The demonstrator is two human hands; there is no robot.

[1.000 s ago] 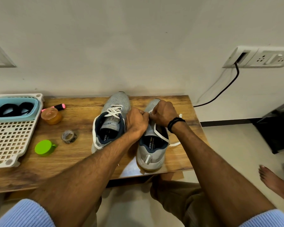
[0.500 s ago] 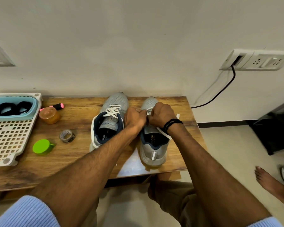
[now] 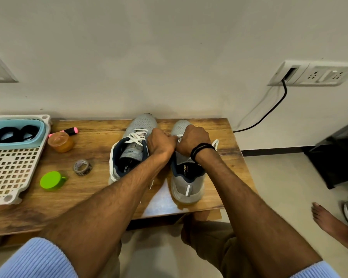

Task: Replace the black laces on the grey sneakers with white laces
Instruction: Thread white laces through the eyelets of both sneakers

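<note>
- Sneaker, grey, right-hand sneaker (image 3: 186,177) of the pair; stood on the wooden table (image 3: 100,193), near its right end; long axis ran straight away from the person, toe to the wall, heel at the near edge
- White lace (image 3: 215,142), partly threaded in that shoe; a short stretch showed between the two fists above the eyelets, one loose tail lay out to the right past the wrist
- Right hand (image 3: 193,140); fingers curled tight, pinching the lace over the upper eyelets; fingertips hidden under the knuckles
- Left hand (image 3: 161,142); likewise curled and pinching the lace, knuckles touching the right hand's; reached across from the left-hand sneaker's side
- Judgement: both hands equally near, directly above the eyelet row; the next pull would likely run along the shoe's axis, towards the heel
- Left-hand sneaker (image 3: 133,153); just beside, parallel, already in white
- Black laces (image 3: 14,133); coiled in a blue tub (image 3: 18,144), well apart at far left
</note>
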